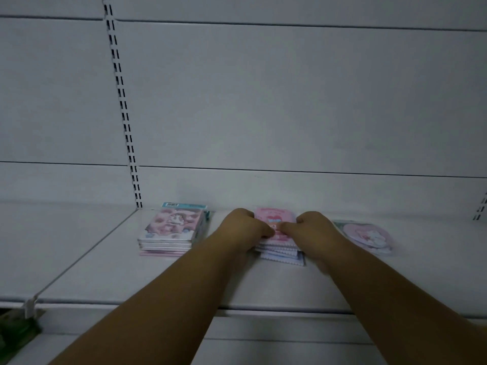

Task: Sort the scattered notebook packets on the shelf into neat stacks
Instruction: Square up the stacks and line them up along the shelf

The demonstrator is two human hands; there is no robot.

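On the white shelf [110, 272] a pink stack of notebook packets [279, 252] lies in the middle, its lower packets fanned out slightly to the right. My left hand [243, 225] grips its left side and my right hand [313, 226] grips its right side, thumbs on the top pink cover. To the left stands a squared stack of packets with a unicorn cover [171, 230]. To the right lies a single packet with a round pink picture [366, 235], blurred and turned at an angle.
The shelf's white back panel [290, 101] rises right behind the packets, with a slotted upright [123, 114] at the left. The shelf's front edge [263, 310] runs across below my forearms. Something dark green [15, 333] sits at the lower left.
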